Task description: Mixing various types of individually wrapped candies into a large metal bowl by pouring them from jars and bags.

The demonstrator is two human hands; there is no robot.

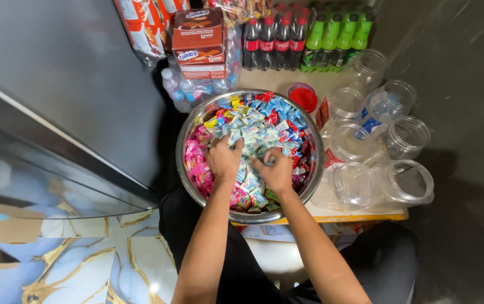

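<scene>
Down among the heaped small wrapped candies in blue, pink, yellow and red, both hands are buried to the knuckles inside the wide round shiny steel bowl. The left hand lies palm down with its fingers pushed under the wrappers, so whether they are spread or curled cannot be told; the right hand has its fingers bent around a few blue wrappers. By the look of it, this is a stirring or sorting of the sweets, and any lift from here would call for a firmer closing of the fingers around a bunch. Just right of the fingers, on the tabletop, lie empty clear plastic jars; beyond them a red round lid, dark and green drink bottles and brown snack cartons.
</scene>
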